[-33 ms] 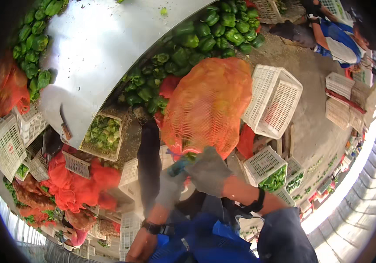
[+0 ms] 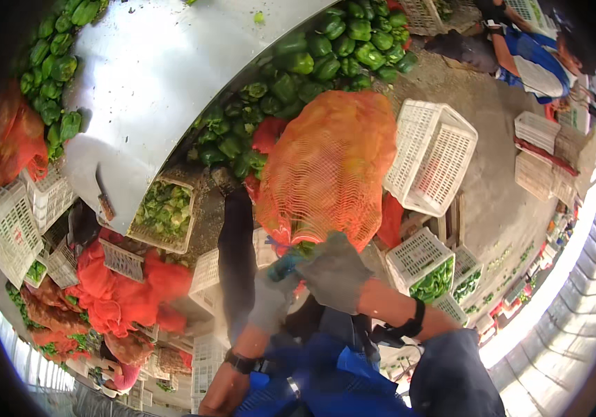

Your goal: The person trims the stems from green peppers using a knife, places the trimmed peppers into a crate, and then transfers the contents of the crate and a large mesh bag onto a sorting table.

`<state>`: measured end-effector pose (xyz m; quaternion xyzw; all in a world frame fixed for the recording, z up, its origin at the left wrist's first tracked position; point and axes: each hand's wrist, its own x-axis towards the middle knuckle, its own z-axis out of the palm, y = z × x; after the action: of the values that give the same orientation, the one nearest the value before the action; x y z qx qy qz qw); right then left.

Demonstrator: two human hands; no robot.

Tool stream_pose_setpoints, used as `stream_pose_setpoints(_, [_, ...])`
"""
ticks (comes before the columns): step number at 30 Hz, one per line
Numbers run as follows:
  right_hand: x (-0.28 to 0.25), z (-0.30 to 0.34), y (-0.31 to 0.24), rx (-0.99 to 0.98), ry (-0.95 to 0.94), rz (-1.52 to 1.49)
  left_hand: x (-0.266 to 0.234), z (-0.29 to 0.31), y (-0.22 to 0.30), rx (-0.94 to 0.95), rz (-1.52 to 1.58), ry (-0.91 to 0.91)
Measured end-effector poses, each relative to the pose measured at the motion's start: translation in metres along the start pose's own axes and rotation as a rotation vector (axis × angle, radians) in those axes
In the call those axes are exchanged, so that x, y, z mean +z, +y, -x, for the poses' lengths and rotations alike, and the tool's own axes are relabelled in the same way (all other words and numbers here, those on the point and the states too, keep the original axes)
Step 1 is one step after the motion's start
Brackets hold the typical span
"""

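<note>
The orange mesh bag point(image 2: 329, 160) lies before you, bulging, so filling looks abt. done. Its narrow end points to your hands; no finished closure is visible, so closing is prob. left. R hand point(image 2: 336, 274) is curled at this end, L hand point(image 2: 270, 299) just beside; what fingers pinch, if anything, I can't tell. Green peppers point(image 2: 367, 55) lie loose behind.

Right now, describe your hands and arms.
The left hand wears a light grey glove, with a dark, watch-like band at the wrist. The right hand wears a darker grey glove; a black band circles that forearm, with a dark sleeve behind it.
</note>
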<state>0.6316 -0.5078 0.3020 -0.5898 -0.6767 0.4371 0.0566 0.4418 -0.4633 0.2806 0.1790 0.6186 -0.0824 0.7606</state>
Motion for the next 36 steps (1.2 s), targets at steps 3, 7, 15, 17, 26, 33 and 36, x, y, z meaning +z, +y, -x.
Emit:
stream_pose_setpoints(3, [-0.037, 0.019, -0.027, 0.041, -0.116, -0.034, -0.001, 0.04, 0.004, 0.193, 0.026, -0.032])
stream_pose_setpoints(7, [-0.016, 0.028, -0.058, 0.07, 0.336, -0.098, -0.014, 0.059, 0.031, 0.115, 0.022, 0.05])
stream_pose_setpoints(15, [0.049, 0.029, -0.027, 1.14, 0.303, -1.573, -0.052, -0.014, 0.01, 0.107, 0.07, 0.268])
stream_pose_setpoints(17, [0.082, 0.031, 0.006, 1.312, 0.427, -2.025, -0.042, -0.027, 0.007, 0.091, 0.108, 0.19])
stream_pose_setpoints(26, [0.205, 0.061, 0.21, 1.162, 0.626, -0.612, -0.172, -0.115, -0.007, 0.321, -0.221, 0.404])
stream_pose_setpoints(33, [0.333, 0.133, 0.448, 1.451, 0.86, -0.758, -0.201, -0.22, 0.0, 0.058, 0.282, 0.479])
stream_pose_setpoints(36, [0.359, 0.087, 0.491, 1.616, 0.693, -0.93, -0.212, -0.216, 0.03, 0.081, 0.133, 0.486])
